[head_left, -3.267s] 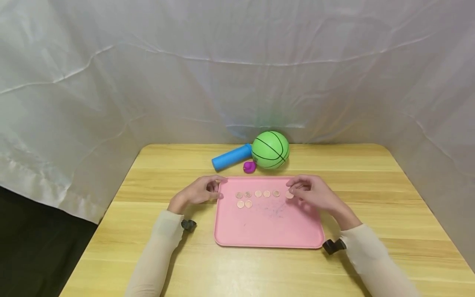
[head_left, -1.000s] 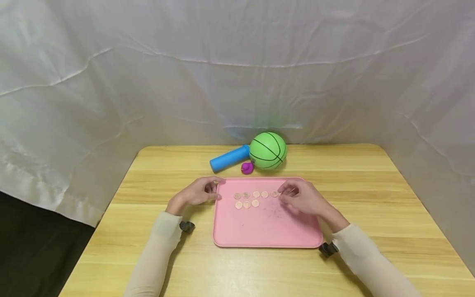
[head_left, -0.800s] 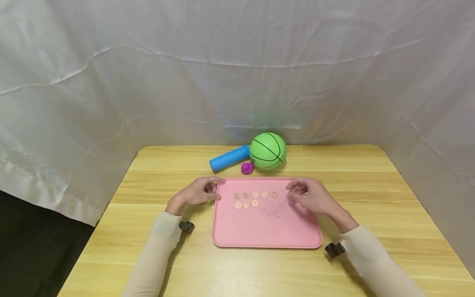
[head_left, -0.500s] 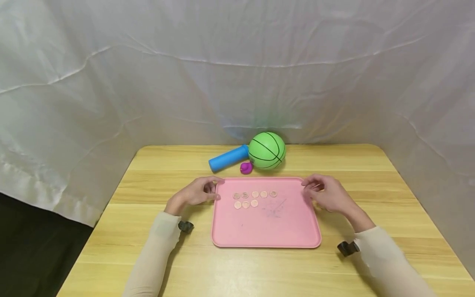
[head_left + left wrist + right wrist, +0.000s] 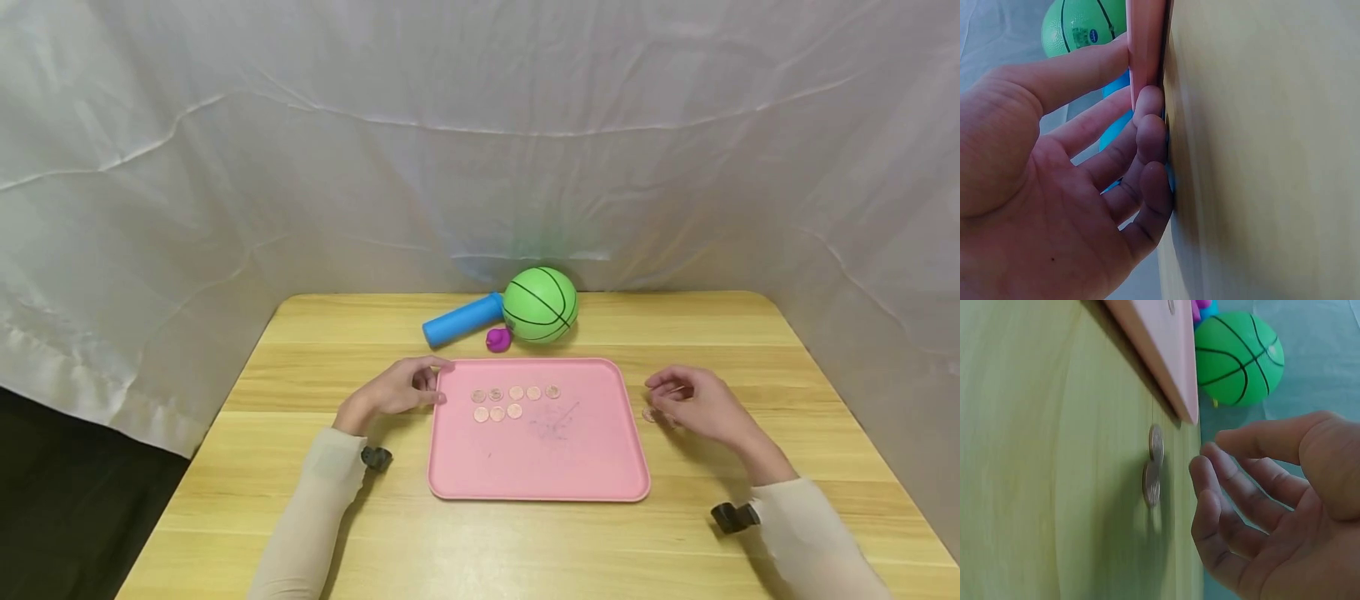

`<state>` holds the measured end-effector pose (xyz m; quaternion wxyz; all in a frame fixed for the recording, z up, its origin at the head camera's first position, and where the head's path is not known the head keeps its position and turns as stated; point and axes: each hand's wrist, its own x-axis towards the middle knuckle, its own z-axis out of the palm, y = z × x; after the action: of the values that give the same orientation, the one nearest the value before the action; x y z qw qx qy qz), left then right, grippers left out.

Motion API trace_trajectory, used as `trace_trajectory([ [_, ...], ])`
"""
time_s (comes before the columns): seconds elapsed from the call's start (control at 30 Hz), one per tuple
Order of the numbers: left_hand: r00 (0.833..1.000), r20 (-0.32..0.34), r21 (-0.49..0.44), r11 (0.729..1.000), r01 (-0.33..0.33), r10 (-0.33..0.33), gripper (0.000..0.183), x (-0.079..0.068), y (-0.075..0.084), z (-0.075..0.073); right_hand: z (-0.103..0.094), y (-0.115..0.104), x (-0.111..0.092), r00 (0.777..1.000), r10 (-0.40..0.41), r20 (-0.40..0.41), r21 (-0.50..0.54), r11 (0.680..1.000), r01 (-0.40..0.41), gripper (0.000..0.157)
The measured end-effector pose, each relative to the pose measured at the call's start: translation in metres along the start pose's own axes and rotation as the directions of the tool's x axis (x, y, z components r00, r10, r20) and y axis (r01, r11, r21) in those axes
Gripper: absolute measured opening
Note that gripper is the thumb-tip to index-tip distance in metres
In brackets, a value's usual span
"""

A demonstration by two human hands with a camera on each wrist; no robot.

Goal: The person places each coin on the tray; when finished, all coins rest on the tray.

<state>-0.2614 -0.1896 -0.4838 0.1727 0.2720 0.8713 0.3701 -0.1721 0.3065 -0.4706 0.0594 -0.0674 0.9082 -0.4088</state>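
On the pink tray (image 5: 540, 479), several copper-coloured coins (image 5: 533, 392) lie in a back row, with three coins (image 5: 497, 413) in a shorter row in front. My left hand (image 5: 393, 387) rests at the tray's left edge, thumb and index fingertips touching the rim; in the left wrist view its other fingers (image 5: 1155, 181) bend beside the rim close to the table. My right hand (image 5: 701, 404) hovers right of the tray, fingers loosely bent, with nothing seen between them. Beneath it are two coins (image 5: 1152, 484) on the table, one overlapping the other in the right wrist view.
Behind the tray are a green ball (image 5: 540, 304) with black lines, a blue cylinder (image 5: 463, 321) and a small purple toy duck (image 5: 498, 339). Pale curtains (image 5: 480, 167) surround the back and sides of the wooden table (image 5: 360, 533).
A third coin has joined the front row since the oldest frame. My right hand has moved rightward off the tray to above the two table coins. My left hand stays at the rim.
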Motion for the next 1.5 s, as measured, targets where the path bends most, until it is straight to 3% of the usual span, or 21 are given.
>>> trace_trajectory([
  [0.37,1.0,-0.002,-0.013,1.0,0.0,-0.001,0.054,-0.001,-0.002,0.001,-0.007,0.022,-0.011,0.998,-0.024,0.049,-0.051,0.998,0.026,0.028],
  [0.67,1.0,0.007,-0.003,1.0,-0.005,0.005,0.055,-0.001,-0.001,-0.001,-0.002,0.034,-0.013,0.998,-0.061,0.024,-0.105,0.992,0.063,0.023],
  [0.9,1.0,0.004,-0.004,1.0,-0.007,0.007,0.055,-0.001,-0.001,-0.001,-0.003,0.033,-0.01,0.985,-0.126,0.119,-0.119,0.983,0.14,0.022],
  [1.2,1.0,0.003,-0.006,1.0,-0.006,0.006,0.055,0.001,-0.001,0.0,-0.009,0.029,-0.009,0.972,-0.111,0.206,-0.063,0.99,0.127,0.01],
  [1.37,1.0,0.001,-0.01,1.0,-0.004,0.004,0.055,0.001,-0.002,0.0,-0.01,0.022,-0.008,0.973,-0.112,0.202,-0.066,0.99,0.128,0.008],
  [1.5,1.0,-0.004,-0.012,1.0,-0.004,0.004,0.055,0.0,-0.002,0.0,-0.005,0.012,-0.006,0.975,-0.123,0.183,-0.005,0.992,0.126,0.009],
])
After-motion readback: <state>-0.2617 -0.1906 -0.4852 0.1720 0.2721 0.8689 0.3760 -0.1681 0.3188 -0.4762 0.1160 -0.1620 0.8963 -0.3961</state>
